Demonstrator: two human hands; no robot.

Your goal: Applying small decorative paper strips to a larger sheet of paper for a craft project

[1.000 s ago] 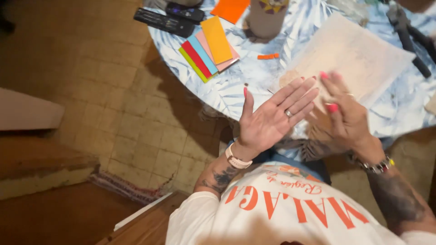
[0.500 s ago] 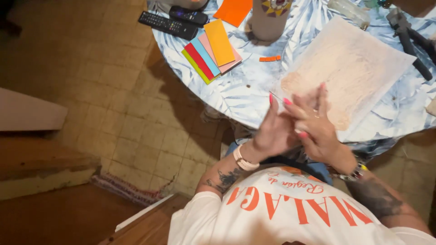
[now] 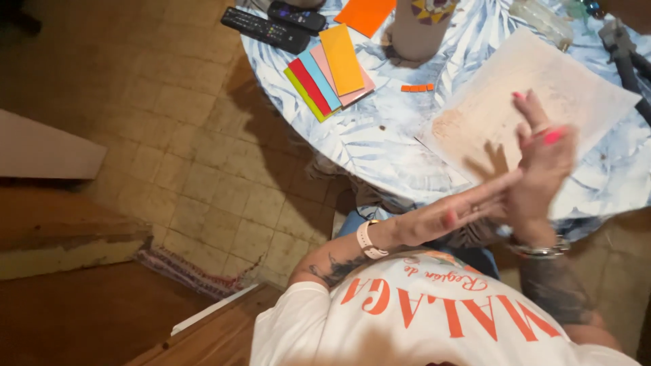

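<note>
Both hands pressed together palm to palm, holding nothing, over the near edge of the surface (image 3: 380, 146): right hand (image 3: 539, 169) overlaps the beige sheet (image 3: 542, 88), left hand (image 3: 451, 213) sits just short of it, nearer the body.

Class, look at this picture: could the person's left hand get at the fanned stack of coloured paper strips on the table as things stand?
Probably yes. The left hand holds nothing, only pressed against the right hand, and bare tablecloth lies between it and the paper strips.
</note>
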